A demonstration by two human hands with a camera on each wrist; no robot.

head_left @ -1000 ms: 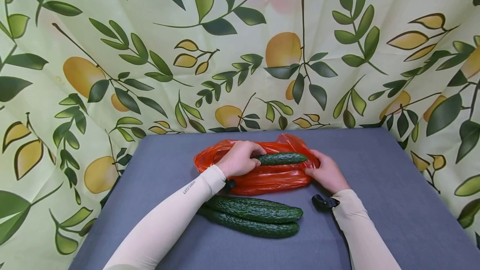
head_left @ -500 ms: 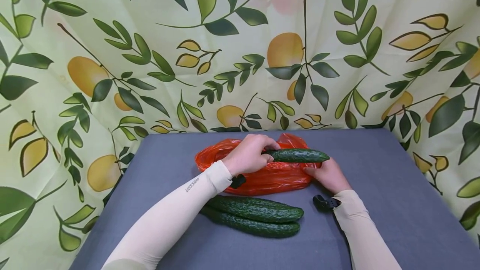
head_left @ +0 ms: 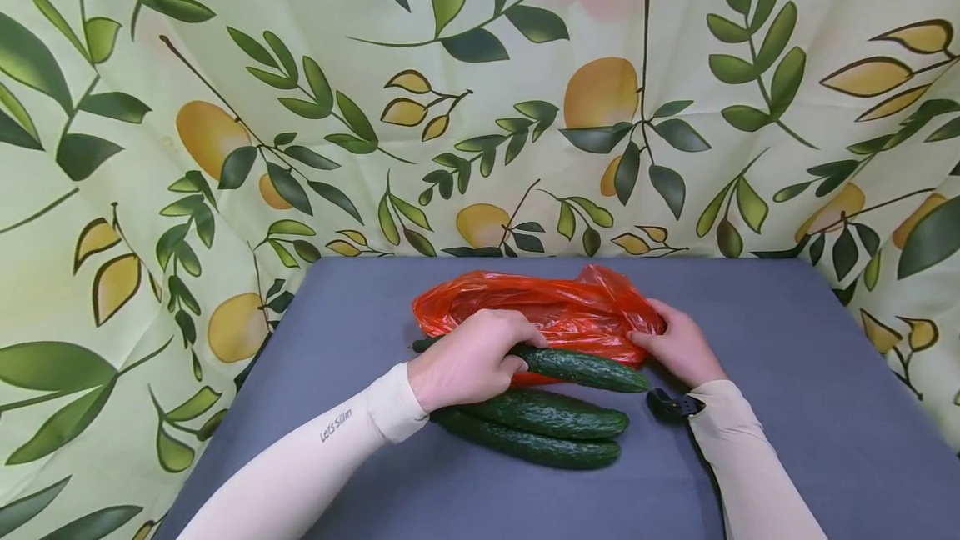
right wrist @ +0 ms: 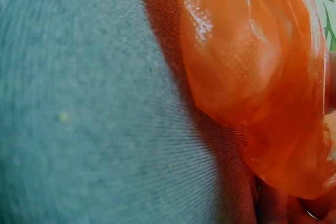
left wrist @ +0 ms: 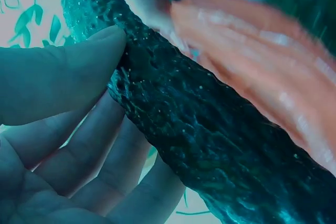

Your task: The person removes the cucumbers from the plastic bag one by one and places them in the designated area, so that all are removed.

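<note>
My left hand (head_left: pixel 480 357) grips a long, bumpy dark green cucumber (head_left: pixel 588 369) with thumb and fingers, and holds it in front of the bag. In the left wrist view the thumb lies across the held cucumber (left wrist: pixel 194 108) with the fingers around its far side. A red plastic bag (head_left: pixel 555 307) lies crumpled behind it, its mouth gaping. My right hand (head_left: pixel 684 347) pinches the right end of that bag; in the right wrist view the bag's film (right wrist: pixel 236 61) covers part of the fingers. Two more cucumbers (head_left: pixel 547 413) lie side by side on the table, nearer to me.
A grey-blue cloth covers the table (head_left: pixel 787 407). Behind it hangs a curtain (head_left: pixel 510 148) printed with leaves and orange fruit. A black wrist strap (head_left: pixel 672 405) sits at my right wrist.
My left hand has drawn the cucumber out of the bag and brought it nearer to me, above the two on the table. The right hand stays on the bag. The head view has shifted slightly.
</note>
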